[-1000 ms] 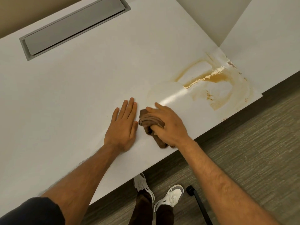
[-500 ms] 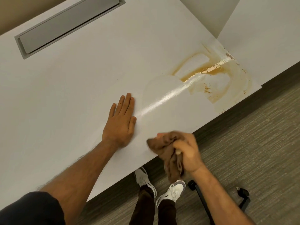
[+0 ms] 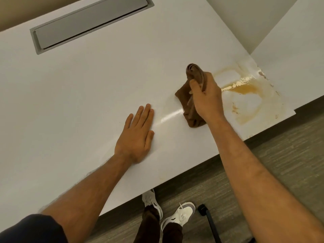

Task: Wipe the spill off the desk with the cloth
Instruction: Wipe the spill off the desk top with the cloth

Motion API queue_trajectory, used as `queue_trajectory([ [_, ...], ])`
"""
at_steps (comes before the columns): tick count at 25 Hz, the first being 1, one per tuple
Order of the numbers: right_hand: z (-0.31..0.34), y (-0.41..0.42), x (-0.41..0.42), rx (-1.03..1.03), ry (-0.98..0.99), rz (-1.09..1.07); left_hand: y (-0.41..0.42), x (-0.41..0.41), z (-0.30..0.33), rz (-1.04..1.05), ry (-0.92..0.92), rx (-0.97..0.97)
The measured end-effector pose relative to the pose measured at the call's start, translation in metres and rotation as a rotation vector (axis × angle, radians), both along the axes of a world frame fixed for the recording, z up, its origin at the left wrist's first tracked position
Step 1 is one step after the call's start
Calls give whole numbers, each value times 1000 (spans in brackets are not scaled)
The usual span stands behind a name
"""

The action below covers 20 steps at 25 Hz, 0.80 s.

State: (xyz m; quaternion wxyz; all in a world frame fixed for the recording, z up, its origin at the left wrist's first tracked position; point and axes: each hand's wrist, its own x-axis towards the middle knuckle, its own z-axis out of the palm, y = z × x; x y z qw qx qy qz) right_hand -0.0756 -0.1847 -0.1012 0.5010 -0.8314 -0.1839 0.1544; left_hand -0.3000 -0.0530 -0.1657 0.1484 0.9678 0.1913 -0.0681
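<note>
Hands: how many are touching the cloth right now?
1. The right hand grips the brown cloth beside the spill. The left hand lies flat on the desk, apart from the cloth.

Dk navy short sleeve [image 3: 33,228], dk brown trousers [image 3: 150,225], white/grey sneakers [image 3: 180,214].

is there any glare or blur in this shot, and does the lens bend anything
Head view: a bright glare streak runs across the wet desk from beside the left hand under the cloth into the spill, whitening its wettest patch; the right hand looks slightly soft; the wide lens bows the desk's edges; the lighting is warm and dim.
</note>
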Motion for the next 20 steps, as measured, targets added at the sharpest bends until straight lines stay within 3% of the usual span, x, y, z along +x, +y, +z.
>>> queue_trajectory([
  [2,-25,15,-3,-284,-213,156,-2,1,1,-1,2,-9],
  [4,-36,26,-4,-379,-271,165,-2,3,0,8,0,-13],
  [12,-34,37,-25,-250,-241,426,-1,0,2,178,-42,14],
  [20,-43,-28,-107,-344,-490,648,-1,-3,0,194,-56,-21],
])
